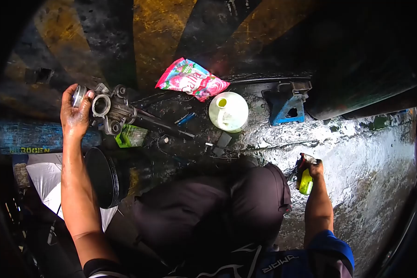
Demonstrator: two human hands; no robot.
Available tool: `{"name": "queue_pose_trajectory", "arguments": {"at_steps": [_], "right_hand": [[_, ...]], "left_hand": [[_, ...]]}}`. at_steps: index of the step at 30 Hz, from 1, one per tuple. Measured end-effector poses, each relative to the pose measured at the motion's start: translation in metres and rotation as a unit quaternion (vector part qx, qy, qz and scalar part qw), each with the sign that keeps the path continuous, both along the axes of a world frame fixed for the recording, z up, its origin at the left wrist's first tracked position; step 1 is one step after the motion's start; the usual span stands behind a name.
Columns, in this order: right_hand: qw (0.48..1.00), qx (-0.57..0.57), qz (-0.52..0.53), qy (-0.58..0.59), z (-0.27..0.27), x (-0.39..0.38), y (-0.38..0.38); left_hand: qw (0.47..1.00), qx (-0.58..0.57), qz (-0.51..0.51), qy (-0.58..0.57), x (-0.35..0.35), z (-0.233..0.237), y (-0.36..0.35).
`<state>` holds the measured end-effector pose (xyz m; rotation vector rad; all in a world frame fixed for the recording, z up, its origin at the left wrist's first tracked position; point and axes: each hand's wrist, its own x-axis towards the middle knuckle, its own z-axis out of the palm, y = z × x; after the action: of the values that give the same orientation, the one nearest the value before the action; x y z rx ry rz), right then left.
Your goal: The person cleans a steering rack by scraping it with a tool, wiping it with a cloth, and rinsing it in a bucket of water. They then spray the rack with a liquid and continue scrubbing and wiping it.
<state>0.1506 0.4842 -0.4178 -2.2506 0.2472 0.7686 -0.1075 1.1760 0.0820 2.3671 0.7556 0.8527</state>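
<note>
My left hand (pixel 75 113) is raised at the left and grips the round end of a greasy metal engine part (pixel 112 111) with a long dark shaft running right and down. My right hand (pixel 314 167) is low at the right, closed around a yellow-green spray bottle (pixel 306 181) held just above the wet floor. My bent knees in dark trousers (pixel 227 204) fill the middle between both arms.
A pink printed pouch (pixel 192 79) lies at the top centre. A white plastic jug (pixel 228 111) stands open beside a blue metal stand (pixel 286 107). A black round tub (pixel 104 177) sits at my left knee, a green packet (pixel 131 136) beyond it. The wet grey floor (pixel 370 162) spreads right.
</note>
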Motion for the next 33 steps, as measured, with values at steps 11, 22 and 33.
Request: {"name": "queue_pose_trajectory", "arguments": {"at_steps": [11, 22, 33], "right_hand": [[0.988, 0.034, -0.008, -0.152, 0.035, -0.028, 0.049], [0.853, 0.438, 0.193, -0.208, 0.333, -0.010, 0.248], [0.729, 0.444, 0.463, -0.240, 0.471, -0.140, 0.442]], "left_hand": [[0.997, -0.022, -0.031, -0.069, 0.005, -0.015, -0.006], [0.990, -0.114, -0.048, 0.069, 0.018, 0.009, 0.024], [0.985, 0.027, -0.058, 0.163, 0.027, 0.011, 0.035]]}}
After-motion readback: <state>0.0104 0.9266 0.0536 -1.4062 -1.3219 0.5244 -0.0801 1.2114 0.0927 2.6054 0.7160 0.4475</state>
